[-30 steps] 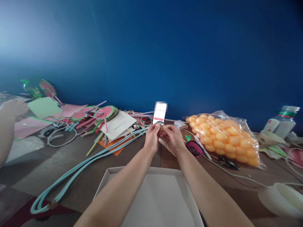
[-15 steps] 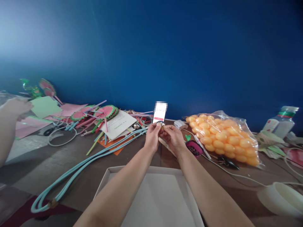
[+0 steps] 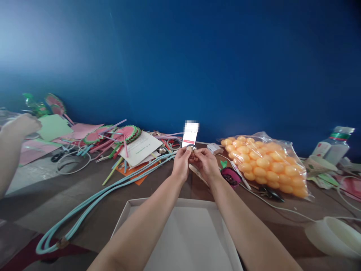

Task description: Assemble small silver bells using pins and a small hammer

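Between the fingertips of both my hands is a small shiny silver ball point(image 3: 191, 147), partly covered by the fingers. My left hand point(image 3: 181, 162) pinches it from the left with the thumb on top. From the right, my right hand point(image 3: 207, 163) closes its thumb and fingers at the ball's lower edge. A phone point(image 3: 189, 138) with a lit white screen leans upright just behind the hands. Below my forearms lies a shallow white tray point(image 3: 197, 203). A similar silver ball point(image 3: 162, 150) rests to the left, beside a white booklet point(image 3: 142, 148).
A clear bag of orange balls point(image 3: 262, 162) lies right of my hands, with a magenta dish point(image 3: 231, 177) before it. Light-blue tubing point(image 3: 93, 203) loops across the left. Watermelon-patterned paper fans point(image 3: 126, 135) lie behind it. Another person's hand point(image 3: 24, 126) is at far left.
My hands stay in place around the silver ball, with only slight finger movement. The other person's hand at far left has shifted slightly and looks more closed.
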The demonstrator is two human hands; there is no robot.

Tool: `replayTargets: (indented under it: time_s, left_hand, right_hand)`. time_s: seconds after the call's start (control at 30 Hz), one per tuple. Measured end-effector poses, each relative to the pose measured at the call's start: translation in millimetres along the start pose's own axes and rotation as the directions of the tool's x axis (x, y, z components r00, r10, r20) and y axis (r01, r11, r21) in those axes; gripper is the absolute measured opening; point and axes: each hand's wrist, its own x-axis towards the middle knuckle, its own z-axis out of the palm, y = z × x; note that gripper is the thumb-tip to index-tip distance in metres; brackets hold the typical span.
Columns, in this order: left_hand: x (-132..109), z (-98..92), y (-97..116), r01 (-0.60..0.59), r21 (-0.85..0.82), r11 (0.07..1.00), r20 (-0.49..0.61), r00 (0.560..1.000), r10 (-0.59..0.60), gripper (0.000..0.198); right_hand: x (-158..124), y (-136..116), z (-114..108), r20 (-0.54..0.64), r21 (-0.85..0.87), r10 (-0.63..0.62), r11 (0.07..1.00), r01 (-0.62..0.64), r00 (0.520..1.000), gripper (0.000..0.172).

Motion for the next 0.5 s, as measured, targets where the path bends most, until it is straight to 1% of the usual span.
replayTargets:
  time_s: [0.07,0.13,0.27,0.4,0.5]
  left_hand:
    - [0.7,0.7,1.9,0.026,-0.030,0.999,0.006,1.000,-0.026,0.029]
    - [1.9,0.4,3.6,0.076,-0.060,0.995,0.022,0.997,-0.075,0.028]
    - [4.8,-2.2,5.1,0.172,-0.126,0.977,0.028,0.985,-0.170,0.024]
    - [6.3,-3.7,5.1,0.194,-0.164,0.967,-0.005,0.980,-0.197,0.022]
    - [6.6,-3.7,3.9,0.170,-0.152,0.974,0.006,0.985,-0.172,0.023]
  right_hand:
    - [0.2,0.6,-0.5,0.022,0.002,-0.026,1.000,0.026,0.999,0.031]
    - [0.8,1.5,-1.6,0.038,-0.001,-0.043,0.999,0.043,0.998,0.028]
    - [1.7,3.7,-4.3,0.029,-0.002,-0.045,0.999,0.045,0.999,0.025]
    - [1.6,5.8,-4.6,0.014,-0.051,-0.053,0.997,0.054,0.999,0.029]
    - [2.1,7.0,-3.9,0.024,-0.103,-0.070,0.992,0.072,0.997,0.032]
